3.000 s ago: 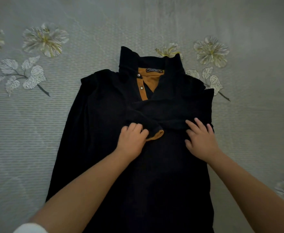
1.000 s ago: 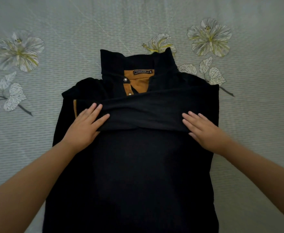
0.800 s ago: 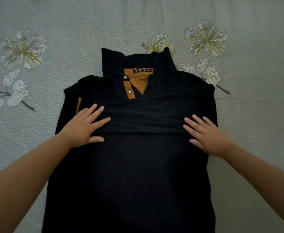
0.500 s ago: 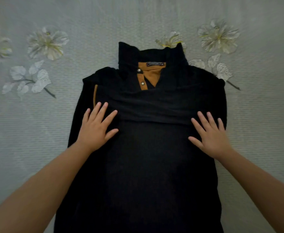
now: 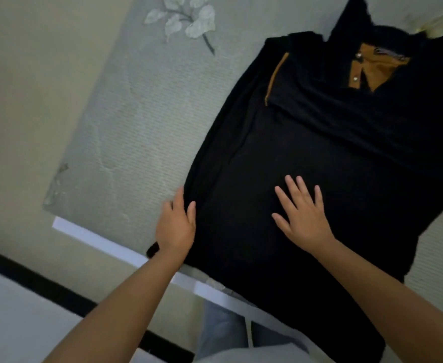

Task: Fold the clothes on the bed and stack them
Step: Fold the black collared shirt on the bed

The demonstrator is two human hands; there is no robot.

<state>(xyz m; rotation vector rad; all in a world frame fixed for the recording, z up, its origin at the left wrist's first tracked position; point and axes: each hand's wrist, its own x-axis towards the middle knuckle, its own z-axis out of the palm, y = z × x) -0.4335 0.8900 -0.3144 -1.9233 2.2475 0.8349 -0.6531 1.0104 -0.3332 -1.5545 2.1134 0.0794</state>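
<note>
Gripping the shirt's left side edge, the left hand has its thumb lying on top of the cloth and its fingers hidden at the edge. To the right, the right hand lies flat on the middle of the shirt with its fingers straight and spread, holding nothing. That black shirt, with an orange-brown collar lining, lies spread on the grey flowered bedspread, its hem hanging over the near edge of the bed.
</note>
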